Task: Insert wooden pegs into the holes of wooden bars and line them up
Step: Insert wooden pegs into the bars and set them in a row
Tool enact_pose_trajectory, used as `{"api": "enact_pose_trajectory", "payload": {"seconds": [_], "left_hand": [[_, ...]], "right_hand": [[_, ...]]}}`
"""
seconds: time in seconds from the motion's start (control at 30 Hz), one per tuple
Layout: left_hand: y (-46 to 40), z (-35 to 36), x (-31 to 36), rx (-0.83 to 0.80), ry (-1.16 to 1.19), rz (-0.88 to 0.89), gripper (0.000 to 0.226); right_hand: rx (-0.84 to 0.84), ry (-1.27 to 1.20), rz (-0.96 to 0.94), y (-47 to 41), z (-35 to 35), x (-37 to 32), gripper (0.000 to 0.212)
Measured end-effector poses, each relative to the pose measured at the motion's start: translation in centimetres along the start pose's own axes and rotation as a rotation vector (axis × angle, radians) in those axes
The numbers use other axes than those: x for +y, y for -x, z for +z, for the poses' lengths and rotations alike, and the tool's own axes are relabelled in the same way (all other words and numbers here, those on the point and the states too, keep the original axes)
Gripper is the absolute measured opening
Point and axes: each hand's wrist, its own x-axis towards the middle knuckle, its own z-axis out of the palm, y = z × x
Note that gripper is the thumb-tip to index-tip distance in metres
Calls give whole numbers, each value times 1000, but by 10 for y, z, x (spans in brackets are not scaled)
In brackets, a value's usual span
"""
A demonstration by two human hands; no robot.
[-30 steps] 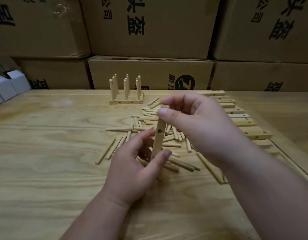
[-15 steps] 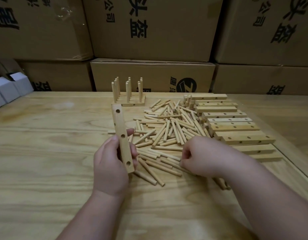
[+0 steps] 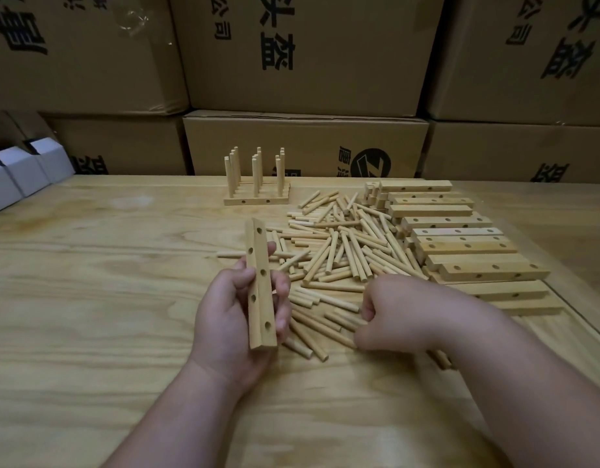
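L hand (image 3: 236, 319) grips a wooden bar (image 3: 259, 287), fingers curled round its lower half, thumb on the left edge. Bar's long axis runs near-to-far, far end tipped up and a bit left, near end low by the palm; the drilled face w/ 4 holes looks toward the camera. R hand (image 3: 398, 314) sits just right of it, knuckles up, fingers curled down into the near edge of the loose peg pile (image 3: 335, 255); can't tell if it has a peg pinched, fingertips hidden. The 2 hands are near each other but apart, pegs lying between them. Pegs sprawl every which way across the table centre, beyond and right of the held bar. Right of the pile, a stack of empty bars (image 3: 460, 244), long axes left-right, holes up or to the front. Farther back, finished bars w/ upright pegs (image 3: 256, 179) stand side by side. Light plywood table (image 3: 89, 298). Behind it stacked cardboard boxes (image 3: 302, 55) w/ black print; small white boxes (image 3: 25, 170) at far left.
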Motion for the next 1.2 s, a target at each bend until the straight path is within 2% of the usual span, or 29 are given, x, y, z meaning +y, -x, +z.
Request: {"api": "enact_pose_trajectory", "payload": {"seconds": [0.17,0.27,0.47,0.6,0.87,0.93,1.07,1.2], "left_hand": [[1,4,-5,-120,-80,-63,45],[2,4,-7,-150,-100,-79,37],[1,2,-11,-82,-256,-98,49],[1,3,-13,-80,-279,-103,47],[1,3,-13,-93,-263,-90,63],[1,3,-13,-103,-263,-91,70],[-1,4,-15,-130,-268,-89,64],[0,5,-15,-128,-322,-75,59]], "right_hand": [[1,39,-44,1,-3,1,22],[61,6,-78,7,-13,5,18],[281,-436,-275,15,-28,6,16],[342,-628,-364,13,-20,-1,6],[407,-625,-426,12,-20,0,1],[436,-597,-448,14,-22,1,8],[456,-543,-471,20,-25,0,14],[497,-434,-421,22,-24,-3,8]]}}
